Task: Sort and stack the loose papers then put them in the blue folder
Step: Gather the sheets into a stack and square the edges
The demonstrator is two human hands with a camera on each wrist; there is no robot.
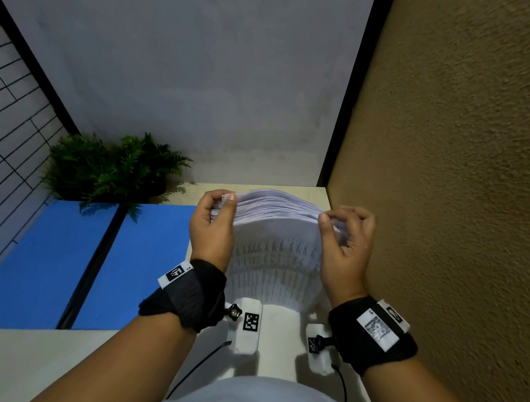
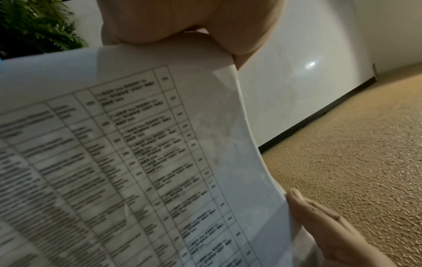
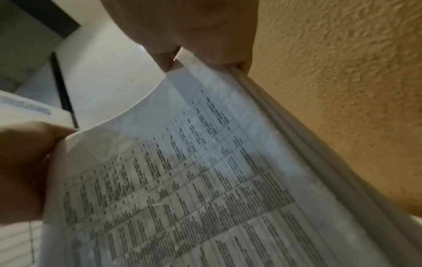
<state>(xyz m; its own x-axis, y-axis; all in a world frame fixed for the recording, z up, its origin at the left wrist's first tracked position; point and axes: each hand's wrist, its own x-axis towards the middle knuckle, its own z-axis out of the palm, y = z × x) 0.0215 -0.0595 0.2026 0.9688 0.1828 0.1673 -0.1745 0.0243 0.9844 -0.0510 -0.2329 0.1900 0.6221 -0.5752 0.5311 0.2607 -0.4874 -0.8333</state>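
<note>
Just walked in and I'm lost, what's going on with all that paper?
A person is holding a stack of printed papers upright on edge over a light table, the left hand pinching its top left corner and the right hand its top right. The sheets bow and look roughly gathered. The blue folder lies open to the left, beside a potted fern, with nothing in it yet.

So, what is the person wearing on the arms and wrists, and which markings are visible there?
Both forearms are bare, without sleeves. Each wrist has a wide black fabric strap. The left strap carries a small white tag with a black square code. The right strap carries a bigger white label with a printed code. A white camera block with a thin black cable hangs under each wrist. The hands have no gloves.
</note>
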